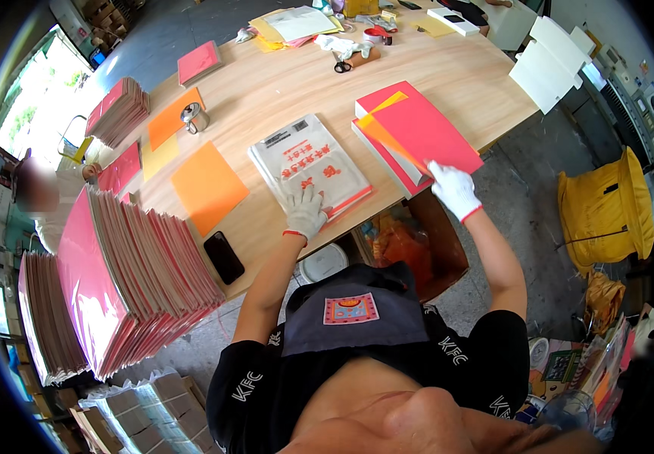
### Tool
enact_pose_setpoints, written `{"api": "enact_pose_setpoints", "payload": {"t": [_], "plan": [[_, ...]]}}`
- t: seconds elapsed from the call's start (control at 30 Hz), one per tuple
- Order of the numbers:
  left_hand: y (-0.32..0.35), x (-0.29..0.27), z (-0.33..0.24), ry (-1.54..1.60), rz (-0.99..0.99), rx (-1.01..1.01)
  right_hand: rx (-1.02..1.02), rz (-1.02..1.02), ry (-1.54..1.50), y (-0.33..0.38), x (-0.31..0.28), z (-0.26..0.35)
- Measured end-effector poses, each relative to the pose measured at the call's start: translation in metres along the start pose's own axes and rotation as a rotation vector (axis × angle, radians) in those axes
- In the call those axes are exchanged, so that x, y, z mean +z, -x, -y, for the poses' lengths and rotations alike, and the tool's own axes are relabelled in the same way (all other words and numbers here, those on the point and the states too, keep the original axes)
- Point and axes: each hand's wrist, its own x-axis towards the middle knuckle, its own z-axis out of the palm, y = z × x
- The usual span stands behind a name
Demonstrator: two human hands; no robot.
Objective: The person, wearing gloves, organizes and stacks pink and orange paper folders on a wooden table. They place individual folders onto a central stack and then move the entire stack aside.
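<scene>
My left hand (306,215), in a white knit glove with a red cuff, lies with fingers spread on a flat pack of printed, clear-wrapped paper (319,163). To its right, at the table's edge, is a thick stack of bright pink-red sheets (425,121). My right hand (454,189), gloved the same way, is at the stack's near side. Its fingers close on the near end of an orange sheet (391,141), which slants across the stack's left part and looks bent. The fingertips are partly hidden. Loose orange sheets (210,185) lie left of the wrapped pack.
Tall piles of pink-covered packs (126,280) stand at the left, near a black phone (223,257) and a metal cup (194,117). Scissors (342,66) and tape (373,35) lie at the back. Another person (51,197) stands at the far left. A yellow bag (603,212) is at the right.
</scene>
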Motion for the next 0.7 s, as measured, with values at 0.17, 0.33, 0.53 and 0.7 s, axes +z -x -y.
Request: {"api": "enact_pose_setpoints", "payload": {"t": [0.17, 0.33, 0.53, 0.7], "plan": [[0.002, -0.020, -0.007, 0.151, -0.220, 0.039, 0.607, -0.526, -0.554, 0.025, 0.029, -0.019], [-0.019, -0.055, -0.027, 0.331, -0.206, 0.061, 0.986, -0.278, -2.265, 0.021, 0.117, -0.091], [-0.026, -0.082, -0.022, 0.435, -0.153, -0.062, 0.517, -0.512, -1.906, 0.010, 0.073, -0.043], [-0.051, -0.089, 0.002, 1.343, -0.461, -0.170, 0.288, -0.461, -1.730, -0.009, 0.056, 0.020]]}}
